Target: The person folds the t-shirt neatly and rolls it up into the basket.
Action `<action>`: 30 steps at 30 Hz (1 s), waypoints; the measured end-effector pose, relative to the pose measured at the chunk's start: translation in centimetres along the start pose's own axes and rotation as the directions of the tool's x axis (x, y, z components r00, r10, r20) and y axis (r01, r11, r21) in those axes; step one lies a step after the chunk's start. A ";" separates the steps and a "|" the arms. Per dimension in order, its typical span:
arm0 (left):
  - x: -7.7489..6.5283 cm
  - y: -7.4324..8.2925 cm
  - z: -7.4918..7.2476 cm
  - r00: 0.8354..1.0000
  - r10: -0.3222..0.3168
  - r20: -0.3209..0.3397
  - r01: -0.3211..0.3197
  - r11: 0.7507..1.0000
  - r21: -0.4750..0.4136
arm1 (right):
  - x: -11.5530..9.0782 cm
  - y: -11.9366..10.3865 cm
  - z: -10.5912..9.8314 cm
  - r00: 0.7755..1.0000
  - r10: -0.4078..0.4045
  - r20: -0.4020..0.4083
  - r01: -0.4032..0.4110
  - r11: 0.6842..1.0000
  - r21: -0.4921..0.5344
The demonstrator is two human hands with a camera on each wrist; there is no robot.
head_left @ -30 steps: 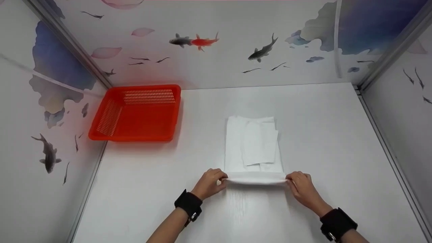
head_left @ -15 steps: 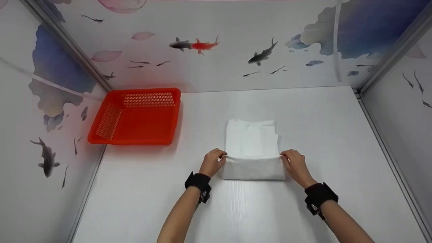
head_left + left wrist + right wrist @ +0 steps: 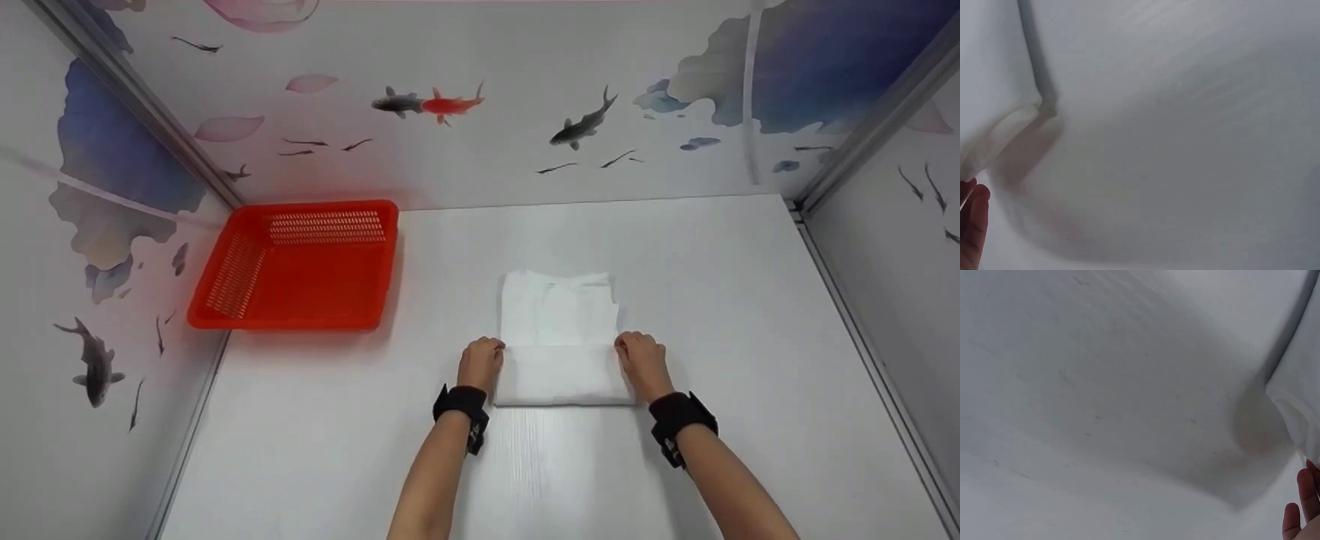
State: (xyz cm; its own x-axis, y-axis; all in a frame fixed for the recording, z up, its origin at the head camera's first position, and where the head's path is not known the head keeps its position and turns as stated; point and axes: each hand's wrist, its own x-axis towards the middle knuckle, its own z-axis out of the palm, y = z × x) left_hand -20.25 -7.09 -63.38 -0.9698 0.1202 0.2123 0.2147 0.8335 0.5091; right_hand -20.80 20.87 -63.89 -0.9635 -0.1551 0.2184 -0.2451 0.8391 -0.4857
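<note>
A folded white cloth [image 3: 562, 375] lies on the white table, its near part turned over into a flat band across the layers behind it. At the left end of the band's far edge, my left hand [image 3: 480, 364] pinches the cloth between thumb and fingers. My right hand [image 3: 643, 364] grips the opposite end of that same edge. In the left wrist view, fingertips [image 3: 976, 219] meet the folded layers [image 3: 999, 132] at the left border. The right wrist view has a rounded cloth corner [image 3: 1297, 402] just above the fingers [image 3: 1307, 495].
A red plastic basket [image 3: 292, 328] with slotted walls stands at the table's back left, near the corner. Printed walls [image 3: 510, 172] with fish and petals enclose the white table [image 3: 720, 300] at the back and both sides. Each wrist wears a black band [image 3: 461, 405].
Both hands have carried the cloth's near edge away from the body and laid it over the layers behind. Over the last half second the band has settled flatter and the forearms have drawn inward.
</note>
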 end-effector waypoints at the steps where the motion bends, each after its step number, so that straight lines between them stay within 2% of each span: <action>1: -0.2 -0.1 0.2 1.000 0.017 -0.008 -0.017 1.000 0.012 | -0.1 0.0 0.1 1.000 0.003 -0.001 -0.003 1.000 -0.002; 3: -0.5 -0.7 0.9 0.998 0.052 -0.022 -0.051 0.998 0.044 | -0.4 0.0 0.1 1.000 0.008 0.005 -0.008 1.000 -0.007; 4: -0.5 -1.6 2.1 0.996 0.082 -0.047 -0.079 0.994 0.071 | -0.5 0.0 0.1 1.000 0.011 0.010 -0.010 1.000 -0.011; 6: -0.8 -2.5 3.1 0.990 0.119 -0.076 -0.113 0.990 0.080 | -0.8 0.1 0.1 0.999 0.017 0.032 -0.017 1.000 -0.018; 10: -1.1 -4.0 4.4 0.988 0.125 -0.086 -0.118 0.990 0.076 | -1.2 0.0 -0.2 0.996 0.021 0.081 -0.020 1.000 -0.005; 13: -1.5 -3.1 2.6 0.994 0.099 -0.043 -0.098 0.995 0.027 | -1.4 -0.1 -0.8 0.995 0.016 0.094 -0.019 0.999 0.028; 16: -1.9 -2.3 1.2 0.990 0.134 -0.037 -0.132 0.990 0.041 | -1.8 -0.3 -1.4 0.997 0.000 0.082 -0.005 0.998 0.057; 17: -2.1 -1.6 0.1 0.990 0.141 -0.020 -0.140 0.990 0.033 | -2.1 -0.4 -1.6 0.997 -0.012 0.071 0.008 0.998 0.060; 20: -3.0 -1.2 -0.8 0.975 0.222 -0.025 -0.220 0.973 0.073 | -3.1 -0.5 -1.8 0.998 -0.056 0.027 0.055 0.997 0.059; 22: -3.8 -1.2 -1.3 0.958 0.285 -0.027 -0.282 0.956 0.082 | -4.1 -0.4 -1.8 0.994 -0.109 -0.025 0.110 0.992 0.055; 24: -4.7 -1.4 -1.5 0.936 0.350 -0.032 -0.347 0.935 0.076 | -5.1 -0.2 -1.6 0.977 -0.189 -0.098 0.193 0.981 0.033; 27: -6.0 -1.8 -1.3 0.905 0.425 -0.032 -0.422 0.903 0.077 | -6.5 0.4 -1.1 0.926 -0.321 -0.198 0.320 0.947 -0.034; 29: -6.7 -2.2 -1.1 0.889 0.456 -0.026 -0.453 0.888 0.084 | -7.3 0.9 -0.7 0.894 -0.384 -0.230 0.376 0.923 -0.081; 30: -6.9 -2.4 -1.0 0.885 0.465 -0.022 -0.461 0.883 0.091 | -7.5 1.0 -0.5 0.886 -0.402 -0.232 0.390 0.916 -0.096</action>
State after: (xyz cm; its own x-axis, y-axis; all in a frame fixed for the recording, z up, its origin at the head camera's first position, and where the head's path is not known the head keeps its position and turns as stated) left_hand -13.91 -10.44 -65.25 -0.7560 0.4819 0.4430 0.6263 0.7293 0.2755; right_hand -13.74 23.14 -65.65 -0.7298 -0.3533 0.5853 -0.5899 0.7581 -0.2779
